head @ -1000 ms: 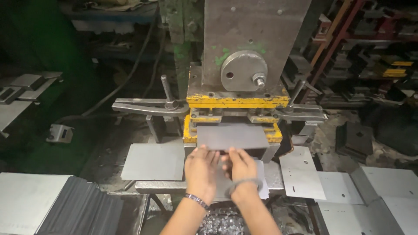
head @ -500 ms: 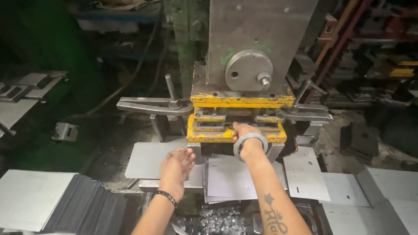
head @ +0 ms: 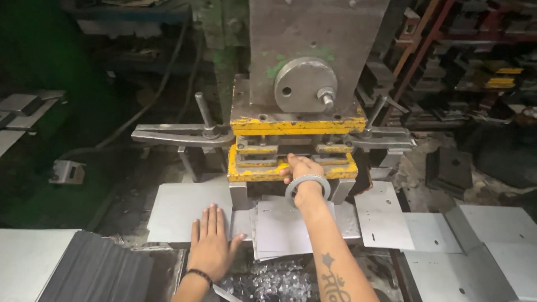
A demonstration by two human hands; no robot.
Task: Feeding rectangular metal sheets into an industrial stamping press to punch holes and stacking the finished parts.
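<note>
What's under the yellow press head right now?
The right hand reaches into the gap under the yellow press head, fingers at the yellow lower die block. Whether a sheet lies inside is hidden by hand and shadow.

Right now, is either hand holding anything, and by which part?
Left hand lies flat, open, on a metal sheet, no grip. Right hand reaches into the yellow press; its fingers are hidden, so cannot tell.

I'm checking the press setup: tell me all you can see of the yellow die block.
The yellow die block is chipped, worn painted metal in two stacked halves, with grey steel plates between. It sits under the grey ram, above the sheet stack. Clamp arms reach it from both sides. The right hand reaches into its front opening.
</note>
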